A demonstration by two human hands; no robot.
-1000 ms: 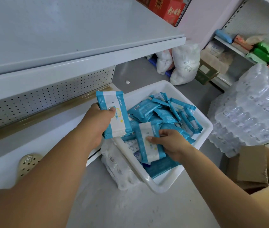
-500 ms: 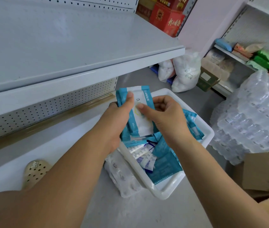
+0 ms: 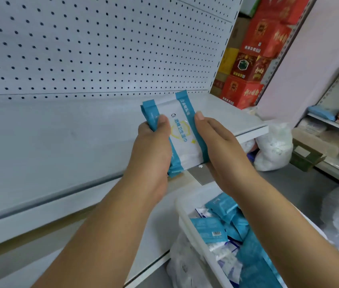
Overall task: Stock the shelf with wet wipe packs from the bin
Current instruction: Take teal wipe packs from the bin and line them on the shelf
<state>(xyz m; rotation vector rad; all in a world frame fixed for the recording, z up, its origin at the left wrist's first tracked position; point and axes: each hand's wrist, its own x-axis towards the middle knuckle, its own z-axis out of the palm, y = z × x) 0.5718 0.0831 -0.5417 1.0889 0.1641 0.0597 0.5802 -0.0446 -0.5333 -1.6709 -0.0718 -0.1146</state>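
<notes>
Both hands hold a small stack of blue-and-white wet wipe packs (image 3: 182, 134) upright, above the front part of the grey shelf (image 3: 60, 138). My left hand (image 3: 154, 146) grips the stack's left side, thumb on the front. My right hand (image 3: 216, 142) grips its right side, thumb along the blue edge. At the lower right, the white plastic bin (image 3: 187, 219) holds several more blue packs (image 3: 222, 221).
A white pegboard back panel (image 3: 93, 46) rises behind the shelf. Red and yellow boxes (image 3: 249, 59) are stacked past its right end. White plastic bags (image 3: 272, 148) lie on the floor. Another shelf unit with goods (image 3: 330, 121) stands at the right.
Both hands have lifted the packs from over the bin up to the shelf level. The view has tilted up, so the pegboard now shows and the bin sits low.
</notes>
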